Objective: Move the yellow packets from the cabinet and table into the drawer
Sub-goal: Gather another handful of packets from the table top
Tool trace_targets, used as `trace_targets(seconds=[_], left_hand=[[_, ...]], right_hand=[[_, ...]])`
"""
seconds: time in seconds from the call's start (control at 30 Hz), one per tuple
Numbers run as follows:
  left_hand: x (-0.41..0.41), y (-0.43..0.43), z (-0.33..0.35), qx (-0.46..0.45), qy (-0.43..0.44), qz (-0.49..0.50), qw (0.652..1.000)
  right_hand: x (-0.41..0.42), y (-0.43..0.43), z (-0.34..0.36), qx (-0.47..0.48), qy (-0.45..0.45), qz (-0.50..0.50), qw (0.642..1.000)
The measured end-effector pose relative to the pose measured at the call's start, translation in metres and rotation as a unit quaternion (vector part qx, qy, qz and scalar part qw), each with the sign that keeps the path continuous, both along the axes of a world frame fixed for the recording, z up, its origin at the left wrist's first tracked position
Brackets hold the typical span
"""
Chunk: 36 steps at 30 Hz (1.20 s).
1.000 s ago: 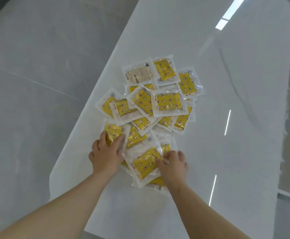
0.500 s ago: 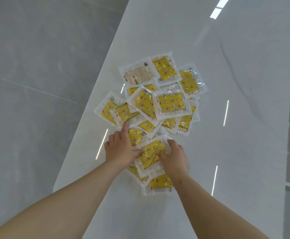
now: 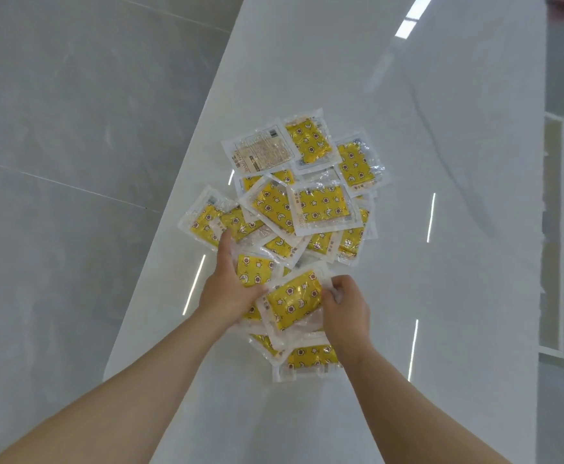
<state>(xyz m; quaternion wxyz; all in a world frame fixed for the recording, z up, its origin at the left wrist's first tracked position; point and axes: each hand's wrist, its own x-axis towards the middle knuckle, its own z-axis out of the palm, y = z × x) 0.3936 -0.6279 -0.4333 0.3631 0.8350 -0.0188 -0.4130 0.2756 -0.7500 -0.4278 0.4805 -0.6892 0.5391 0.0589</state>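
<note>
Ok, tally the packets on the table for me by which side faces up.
Pale label side up: 1, the label-up packet at the far end.
Yellow side up: at least 14 yellow packets, counting the held packet in the right hand grip; overlaps may hide more.
Total: at least 15.

Both bare forearms extend forward and converge. Left hand [image 3: 228, 289]: fingers straight and pointing ahead, thumb against the left edge of a yellow packet [image 3: 294, 301]. Right hand [image 3: 347, 304]: fingers curled over the same packet's right edge.
</note>
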Motion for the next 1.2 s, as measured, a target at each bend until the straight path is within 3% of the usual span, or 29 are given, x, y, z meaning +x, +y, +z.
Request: trace_targets(seconds=[0.1, 0.2, 0.3, 0.4, 0.57, 0.7, 0.93, 1.2], left_hand=[[0.004, 0.011, 0.007, -0.045, 0.084, 0.092, 0.991], [0.013, 0.021, 0.009, -0.059, 0.207, 0.237, 0.947], [0.017, 0.028, 0.007, -0.004, 0.263, 0.224, 0.938], [0.014, 0.026, 0.008, 0.029, 0.277, 0.168, 0.946], [0.004, 0.021, 0.014, 0.003, 0.270, 0.157, 0.950], [-0.007, 0.016, 0.030, -0.036, 0.256, 0.189, 0.947], [-0.044, -0.024, 0.081, -0.127, 0.262, 0.291, 0.911], [-0.158, -0.104, 0.152, -0.197, 0.272, 0.280, 0.899]], right_hand=[[0.003, 0.004, 0.002, 0.022, -0.011, -0.029, 0.999], [0.001, 0.001, 0.002, 0.018, 0.003, -0.089, 0.996], [-0.005, -0.007, 0.000, 0.028, 0.028, -0.144, 0.989], [-0.011, -0.008, -0.004, 0.075, 0.036, -0.181, 0.980], [-0.021, -0.004, -0.003, 0.112, 0.011, -0.232, 0.966], [-0.030, -0.009, 0.016, 0.134, -0.035, -0.292, 0.946], [-0.061, -0.041, 0.076, 0.182, -0.138, -0.354, 0.907], [-0.171, -0.101, 0.136, 0.221, -0.240, -0.367, 0.871]])
